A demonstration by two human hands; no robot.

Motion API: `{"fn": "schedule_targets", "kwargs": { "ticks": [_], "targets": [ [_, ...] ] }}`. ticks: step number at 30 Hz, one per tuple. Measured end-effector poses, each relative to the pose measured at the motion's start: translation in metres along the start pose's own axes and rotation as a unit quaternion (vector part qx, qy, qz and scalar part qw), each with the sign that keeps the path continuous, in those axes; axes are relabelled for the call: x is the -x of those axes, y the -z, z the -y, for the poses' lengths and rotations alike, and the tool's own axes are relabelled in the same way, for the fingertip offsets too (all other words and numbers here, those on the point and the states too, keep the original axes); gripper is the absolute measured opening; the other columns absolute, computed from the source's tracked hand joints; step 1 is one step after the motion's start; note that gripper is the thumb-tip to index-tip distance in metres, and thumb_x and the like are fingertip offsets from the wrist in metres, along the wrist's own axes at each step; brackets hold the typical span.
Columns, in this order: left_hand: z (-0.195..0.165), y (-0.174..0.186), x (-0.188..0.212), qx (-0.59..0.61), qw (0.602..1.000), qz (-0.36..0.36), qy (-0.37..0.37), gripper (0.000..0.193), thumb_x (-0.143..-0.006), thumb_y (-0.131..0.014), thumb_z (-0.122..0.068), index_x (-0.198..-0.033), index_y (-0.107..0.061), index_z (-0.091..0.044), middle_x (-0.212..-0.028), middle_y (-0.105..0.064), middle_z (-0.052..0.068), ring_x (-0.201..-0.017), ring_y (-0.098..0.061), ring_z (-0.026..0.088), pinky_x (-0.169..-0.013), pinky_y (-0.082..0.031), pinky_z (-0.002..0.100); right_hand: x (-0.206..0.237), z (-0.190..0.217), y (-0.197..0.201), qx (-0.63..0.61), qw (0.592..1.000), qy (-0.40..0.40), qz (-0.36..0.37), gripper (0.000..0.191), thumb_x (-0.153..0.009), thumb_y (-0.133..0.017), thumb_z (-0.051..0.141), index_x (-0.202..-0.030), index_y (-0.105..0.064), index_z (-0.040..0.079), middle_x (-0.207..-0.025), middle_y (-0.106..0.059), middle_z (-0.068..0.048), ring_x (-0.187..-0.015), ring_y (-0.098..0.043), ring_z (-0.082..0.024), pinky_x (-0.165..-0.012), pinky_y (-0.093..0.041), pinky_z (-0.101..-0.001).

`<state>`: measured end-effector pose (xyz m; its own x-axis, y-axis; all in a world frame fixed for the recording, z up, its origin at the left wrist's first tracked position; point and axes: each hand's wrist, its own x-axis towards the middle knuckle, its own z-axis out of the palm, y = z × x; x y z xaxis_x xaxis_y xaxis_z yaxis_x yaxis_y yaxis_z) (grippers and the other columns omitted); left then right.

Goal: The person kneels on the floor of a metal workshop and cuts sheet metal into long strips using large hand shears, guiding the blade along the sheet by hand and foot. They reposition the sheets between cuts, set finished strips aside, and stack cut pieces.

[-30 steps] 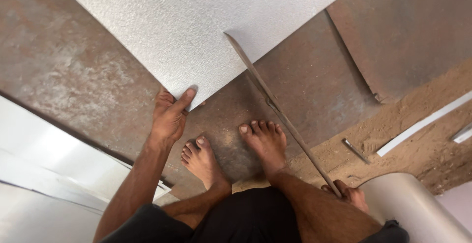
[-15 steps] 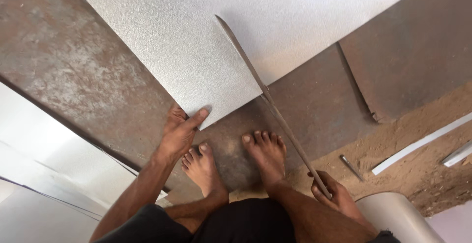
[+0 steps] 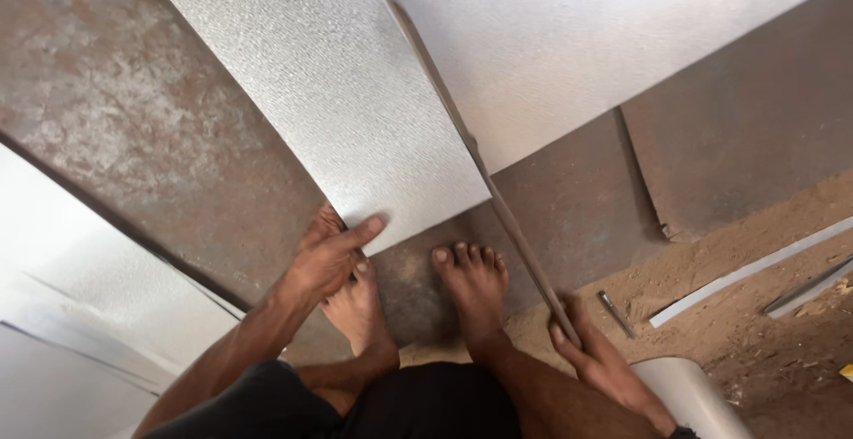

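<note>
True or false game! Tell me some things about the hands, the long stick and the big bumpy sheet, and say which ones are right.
1. The left hand presses the corner of the white textured sheet. True.
2. The right hand grips the long thin strip. True.
3. The person wears shoes. False: both feet are bare.
4. The strip lies wholly on the sand. False: it reaches across the sheet.
</note>
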<state>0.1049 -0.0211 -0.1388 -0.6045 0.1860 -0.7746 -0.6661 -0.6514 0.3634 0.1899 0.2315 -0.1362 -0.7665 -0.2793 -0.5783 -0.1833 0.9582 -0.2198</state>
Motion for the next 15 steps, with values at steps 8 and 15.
{"fn": "schedule_targets", "kwargs": {
  "ticks": [8, 15],
  "targets": [
    [0.002, -0.002, 0.006, -0.082, 0.996, -0.035, 0.012, 0.037, -0.089, -0.074, -0.004, -0.124, -0.062, -0.001, -0.115, -0.074, 0.012, -0.110, -0.069, 0.019, -0.098, -0.056, 0.037, -0.018, 0.012, 0.045, 0.030, 0.998, 0.015, -0.044, 0.019, -0.099, -0.049, 0.019, -0.114, -0.061, 0.014, -0.117, -0.065, -0.009, -0.110, -0.059, -0.029, -0.096, -0.047, -0.0443],
    [0.007, 0.005, 0.001, -0.078, 0.997, 0.003, -0.018, 0.034, -0.091, -0.075, -0.005, -0.122, -0.063, 0.002, -0.112, -0.074, 0.016, -0.106, -0.070, 0.020, -0.098, -0.057, 0.040, 0.042, -0.096, 0.104, -0.199, 0.873, -0.337, 0.290, 0.046, -0.110, -0.057, 0.032, -0.094, -0.067, -0.009, -0.087, -0.069, -0.037, -0.088, -0.062, -0.041, -0.079, -0.057, -0.0513]
  ]
}}
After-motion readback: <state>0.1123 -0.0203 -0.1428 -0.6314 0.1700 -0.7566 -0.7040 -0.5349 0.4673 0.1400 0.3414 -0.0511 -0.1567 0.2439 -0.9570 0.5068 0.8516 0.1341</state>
